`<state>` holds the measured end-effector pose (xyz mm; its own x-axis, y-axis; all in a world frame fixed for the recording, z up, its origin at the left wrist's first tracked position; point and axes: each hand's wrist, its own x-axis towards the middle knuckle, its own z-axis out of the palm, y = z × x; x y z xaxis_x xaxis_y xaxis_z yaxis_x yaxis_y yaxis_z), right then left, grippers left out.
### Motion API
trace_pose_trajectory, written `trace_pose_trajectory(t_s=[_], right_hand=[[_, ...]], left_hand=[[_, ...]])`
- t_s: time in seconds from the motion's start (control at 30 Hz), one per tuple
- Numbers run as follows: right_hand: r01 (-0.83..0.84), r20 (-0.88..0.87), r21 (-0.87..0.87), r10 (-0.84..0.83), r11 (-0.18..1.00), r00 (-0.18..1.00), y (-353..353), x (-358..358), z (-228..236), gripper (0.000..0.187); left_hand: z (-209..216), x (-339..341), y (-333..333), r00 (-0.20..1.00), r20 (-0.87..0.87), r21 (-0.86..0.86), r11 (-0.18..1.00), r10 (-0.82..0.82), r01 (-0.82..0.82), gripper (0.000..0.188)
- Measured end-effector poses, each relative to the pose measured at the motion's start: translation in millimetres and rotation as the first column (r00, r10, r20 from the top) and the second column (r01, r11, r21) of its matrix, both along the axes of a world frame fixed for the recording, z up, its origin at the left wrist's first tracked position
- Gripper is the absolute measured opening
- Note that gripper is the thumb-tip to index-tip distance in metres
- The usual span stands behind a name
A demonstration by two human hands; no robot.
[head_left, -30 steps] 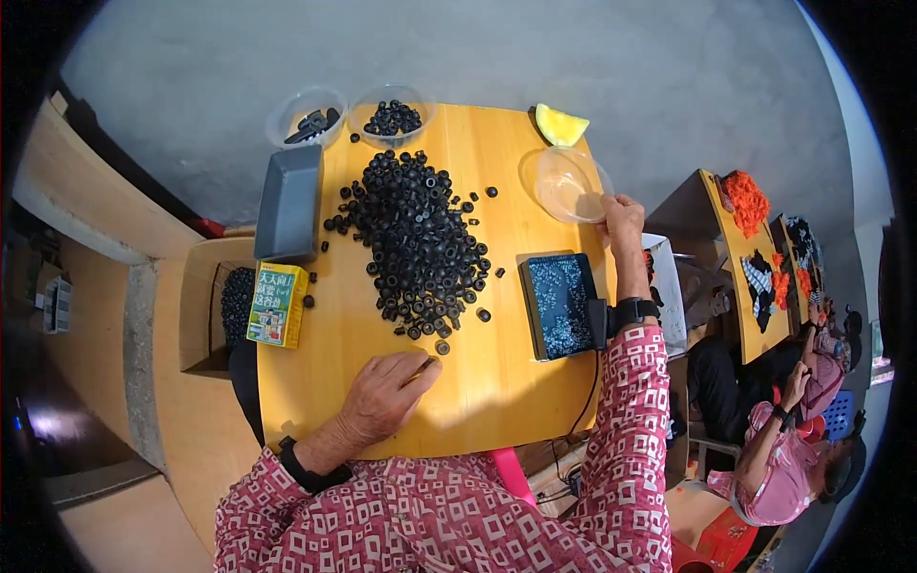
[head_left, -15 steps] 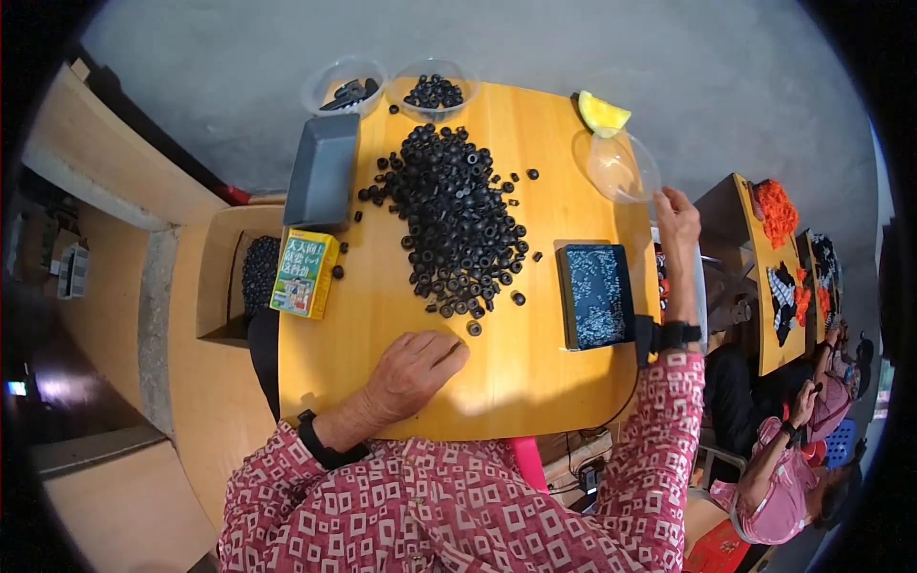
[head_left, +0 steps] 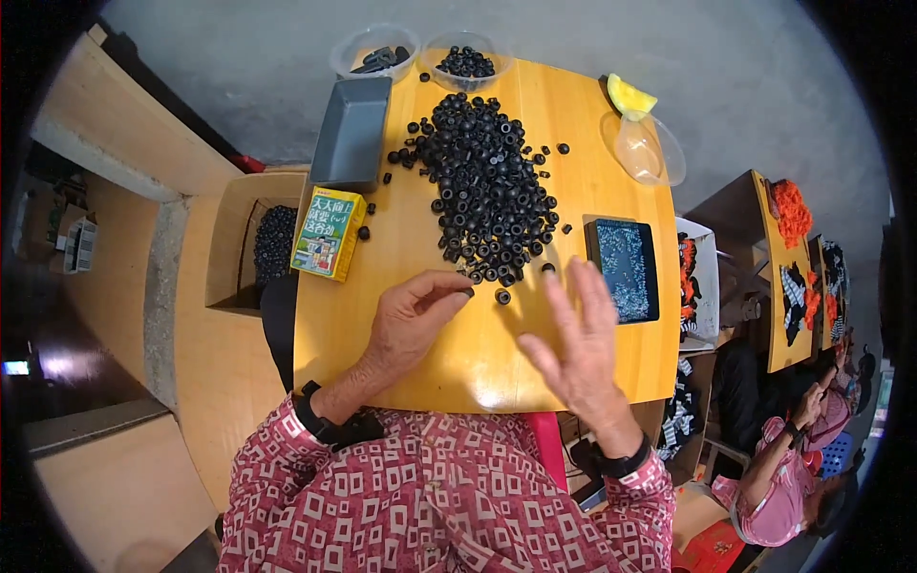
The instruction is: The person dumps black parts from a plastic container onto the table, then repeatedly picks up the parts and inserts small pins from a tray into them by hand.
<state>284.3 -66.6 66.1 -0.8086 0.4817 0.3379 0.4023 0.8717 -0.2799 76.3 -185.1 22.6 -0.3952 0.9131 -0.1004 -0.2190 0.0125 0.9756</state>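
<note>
1. Left hand (head_left: 406, 325): I read thumb and index finger as pinched together, grasping one small black part (head_left: 468, 292) at their tips. I cannot tell its axis.
2. Right hand (head_left: 585, 358): fingers spread and released, with nothing visibly gripped.
3. Governing relation: one loose black ring (head_left: 503, 297) lies on the surface (head_left: 478, 377) between the hands, just right of the left fingertips and left of the right fingers. I judge the left hand nearer. The ring's hole appears to face up; I distinguish no long axis.
4. Another loose ring (head_left: 547, 268) sits at the right index fingertip; I cannot confirm contact.
5. Heap of black rings (head_left: 492, 177): one, ahead of both hands; I find its pieces too many to count.
6. Containers at the far left: two round clear tubs, one with long black pieces (head_left: 346, 55), one with small black rings (head_left: 503, 57); one grey rectangular tray (head_left: 351, 138) nearer.
7. Right side: one dark shallow tray (head_left: 592, 246) of pale granules, one clear bowl (head_left: 642, 158), one melon wedge (head_left: 630, 97).
8. Left edge: I count one yellow carton (head_left: 328, 234).
</note>
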Motion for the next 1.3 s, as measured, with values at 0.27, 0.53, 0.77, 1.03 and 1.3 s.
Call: trace_pose_trajectory(t_s=[0.27, 0.53, 0.77, 1.03, 1.3], right_hand=[[0.206, 0.183, -0.021, -0.199, 0.978, 0.963, 8.4, -36.3, -60.4, 0.095], [0.186, 0.149, 0.057, -0.193, 0.981, 0.970, 29.7, -98.4, -66.8, 0.094], [0.263, 0.111, 0.025, -0.264, 0.965, 0.958, 63.6, -130.0, -76.2, 0.085], [0.263, 0.074, 0.048, -0.266, 0.964, 0.961, 66.3, -130.1, -74.6, 0.081], [-0.035, -0.206, -0.104, 0.013, 0.994, 0.978, 9.9, -86.5, -28.1, 0.049]], left_hand=[[-12.3, -4.2, -25.7, 0.994, 0.057, 0.001, 0.995, 0.098, -0.098, 0.018], [-19.1, -7.8, -35.9, 0.990, 0.077, 0.006, 0.993, 0.120, -0.121, 0.017], [-19.5, -9.1, -36.8, 0.990, 0.071, 0.004, 0.993, 0.120, -0.121, 0.017], [-19.6, -7.9, -38.6, 0.988, 0.115, -0.002, 0.995, 0.103, -0.103, 0.018], [1.2, -17.3, -28.3, 0.859, 0.510, -0.094, 0.995, 0.037, 0.013, 0.023]])
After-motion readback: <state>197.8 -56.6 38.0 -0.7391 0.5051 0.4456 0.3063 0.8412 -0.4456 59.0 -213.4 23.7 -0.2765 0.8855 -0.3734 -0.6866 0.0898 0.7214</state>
